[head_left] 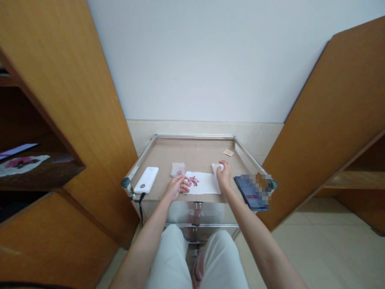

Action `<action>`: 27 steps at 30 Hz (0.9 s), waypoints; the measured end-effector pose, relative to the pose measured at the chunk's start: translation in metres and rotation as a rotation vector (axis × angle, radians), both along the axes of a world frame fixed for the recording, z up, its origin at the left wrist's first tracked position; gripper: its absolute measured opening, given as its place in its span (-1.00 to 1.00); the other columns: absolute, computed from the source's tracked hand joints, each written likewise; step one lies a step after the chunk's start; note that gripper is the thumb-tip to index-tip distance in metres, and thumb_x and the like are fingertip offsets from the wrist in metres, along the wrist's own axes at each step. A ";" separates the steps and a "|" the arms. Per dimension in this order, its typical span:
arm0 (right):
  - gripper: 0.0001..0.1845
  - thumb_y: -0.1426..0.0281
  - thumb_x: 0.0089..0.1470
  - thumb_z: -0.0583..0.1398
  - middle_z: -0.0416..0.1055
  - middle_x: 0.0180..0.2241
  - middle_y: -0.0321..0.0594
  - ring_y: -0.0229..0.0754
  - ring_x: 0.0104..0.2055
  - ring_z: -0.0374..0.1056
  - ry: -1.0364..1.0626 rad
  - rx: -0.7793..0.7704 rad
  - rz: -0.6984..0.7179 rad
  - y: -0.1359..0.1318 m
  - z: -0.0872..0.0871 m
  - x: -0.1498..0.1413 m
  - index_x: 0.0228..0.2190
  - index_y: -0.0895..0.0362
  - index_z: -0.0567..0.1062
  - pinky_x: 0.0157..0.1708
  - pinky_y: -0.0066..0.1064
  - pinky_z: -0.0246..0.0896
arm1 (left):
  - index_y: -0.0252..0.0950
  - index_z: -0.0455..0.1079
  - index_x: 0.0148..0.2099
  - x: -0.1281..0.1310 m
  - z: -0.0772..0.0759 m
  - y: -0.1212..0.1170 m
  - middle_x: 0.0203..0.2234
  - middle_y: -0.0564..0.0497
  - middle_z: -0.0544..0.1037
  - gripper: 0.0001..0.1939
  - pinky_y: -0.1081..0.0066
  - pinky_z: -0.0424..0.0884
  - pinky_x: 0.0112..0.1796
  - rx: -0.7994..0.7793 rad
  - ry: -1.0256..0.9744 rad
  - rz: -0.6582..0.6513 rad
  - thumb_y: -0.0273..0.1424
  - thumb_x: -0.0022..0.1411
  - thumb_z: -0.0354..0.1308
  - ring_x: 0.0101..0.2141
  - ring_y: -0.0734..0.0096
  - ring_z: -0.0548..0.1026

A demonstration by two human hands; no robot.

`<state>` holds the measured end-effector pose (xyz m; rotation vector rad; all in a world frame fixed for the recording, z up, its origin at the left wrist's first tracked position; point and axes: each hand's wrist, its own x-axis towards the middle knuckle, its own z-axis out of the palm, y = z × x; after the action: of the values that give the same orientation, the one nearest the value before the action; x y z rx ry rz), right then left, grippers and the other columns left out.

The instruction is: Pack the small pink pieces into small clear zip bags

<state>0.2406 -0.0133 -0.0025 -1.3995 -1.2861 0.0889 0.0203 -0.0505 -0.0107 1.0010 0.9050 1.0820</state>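
Observation:
Several small pink pills (193, 181) lie in a loose cluster on a white paper sheet (204, 183). My left hand (178, 187) rests at the sheet's left edge, its fingers spread and touching the pills or very close to them. My right hand (223, 176) grips a small white folded packet (216, 167) at the sheet's far right corner. Just beyond my left hand is a small clear plastic bag (177, 169) holding something white and pink. What the packet is made of cannot be told.
A white power bank (146, 180) with a black strap and a pixelated dark phone (251, 192) lie on a cardboard-lined steel cart (195, 137). A small tan card (228, 152) lies at the back. Wooden cabinet doors (331, 120) flank the cart.

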 end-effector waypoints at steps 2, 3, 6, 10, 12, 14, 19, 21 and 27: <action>-0.74 0.45 -0.18 -0.02 0.31 -0.32 -0.11 -0.18 -0.27 0.23 0.153 -0.004 0.129 -0.005 0.002 -0.017 -0.36 0.18 0.34 -0.22 -0.33 0.10 | -0.37 0.24 -0.33 0.000 0.000 0.000 -0.66 0.02 0.45 -0.73 0.56 0.27 -0.70 0.000 0.002 0.003 -0.24 0.01 0.01 -0.72 0.51 0.40; -0.76 0.43 -0.20 0.00 0.33 -0.37 -0.15 -0.21 -0.37 0.25 0.258 -0.035 0.188 -0.007 0.001 -0.025 -0.39 0.18 0.35 -0.31 -0.35 0.14 | -0.37 0.24 -0.33 0.001 0.001 0.000 -0.66 0.03 0.45 -0.72 0.56 0.27 -0.71 0.001 0.007 0.004 -0.24 0.01 0.01 -0.72 0.51 0.40; -0.82 0.40 -0.23 0.01 0.33 -0.55 -0.26 -0.28 -0.58 0.22 0.540 -0.138 0.339 -0.011 -0.007 -0.044 -0.51 0.16 0.35 -0.51 -0.42 0.14 | -0.37 0.24 -0.34 0.001 0.001 0.000 -0.66 0.03 0.44 -0.72 0.56 0.27 -0.70 -0.002 0.019 0.008 -0.22 0.01 0.02 -0.72 0.51 0.40; -0.85 0.38 -0.28 0.03 0.27 -0.69 -0.33 -0.32 -0.66 0.15 0.663 -0.240 0.361 -0.014 -0.023 -0.049 -0.60 0.17 0.36 -0.62 -0.48 0.05 | -0.37 0.24 -0.36 0.002 0.000 -0.001 -0.67 0.02 0.44 -0.73 0.55 0.28 -0.68 -0.001 0.020 0.008 -0.23 0.00 0.02 -0.71 0.52 0.40; -0.85 0.38 -0.29 0.02 0.25 -0.72 -0.35 -0.32 -0.67 0.14 0.681 -0.250 0.354 -0.013 -0.028 -0.047 -0.61 0.17 0.36 -0.63 -0.49 0.03 | -0.37 0.23 -0.38 0.004 0.000 -0.001 -0.68 0.03 0.43 -0.74 0.55 0.29 -0.67 0.005 0.041 0.010 -0.25 -0.01 0.02 -0.71 0.51 0.40; -0.84 0.38 -0.29 0.02 0.24 -0.73 -0.37 -0.32 -0.67 0.13 0.675 -0.249 0.357 -0.012 -0.030 -0.046 -0.62 0.17 0.36 -0.63 -0.49 0.02 | -0.37 0.23 -0.40 0.007 0.002 -0.001 -0.70 0.04 0.42 -0.76 0.53 0.30 -0.65 0.014 0.091 0.010 -0.26 -0.01 0.01 -0.70 0.49 0.40; -0.86 0.39 -0.30 0.03 0.23 -0.73 -0.38 -0.32 -0.67 0.12 0.638 -0.270 0.351 -0.013 -0.028 -0.047 -0.63 0.16 0.36 -0.64 -0.49 0.00 | -0.35 0.24 -0.45 0.006 0.014 0.005 -0.69 0.04 0.40 -0.81 0.49 0.29 -0.61 0.118 0.391 -0.027 -0.31 0.02 -0.04 -0.69 0.51 0.37; -0.86 0.39 -0.30 0.03 0.24 -0.73 -0.38 -0.32 -0.67 0.13 0.637 -0.277 0.350 -0.014 -0.027 -0.048 -0.63 0.16 0.36 -0.63 -0.49 0.00 | -0.33 0.25 -0.50 0.000 0.021 0.011 -0.69 0.03 0.39 -0.82 0.47 0.29 -0.54 0.277 0.569 0.031 -0.34 0.02 -0.04 -0.63 0.47 0.38; -0.83 0.39 -0.29 0.01 0.23 -0.72 -0.39 -0.33 -0.66 0.13 0.611 -0.281 0.349 -0.014 -0.031 -0.046 -0.60 0.17 0.37 -0.62 -0.50 0.01 | -0.30 0.36 -0.40 -0.023 0.035 0.027 -0.40 -0.06 0.47 -0.85 0.40 0.22 -0.24 0.699 1.098 0.099 -0.43 0.00 -0.03 -0.30 0.33 0.39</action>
<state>0.1942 -0.0271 -0.0333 -1.2233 -1.0021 0.8948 -0.0030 -0.0231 0.0239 2.2618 1.4773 0.8996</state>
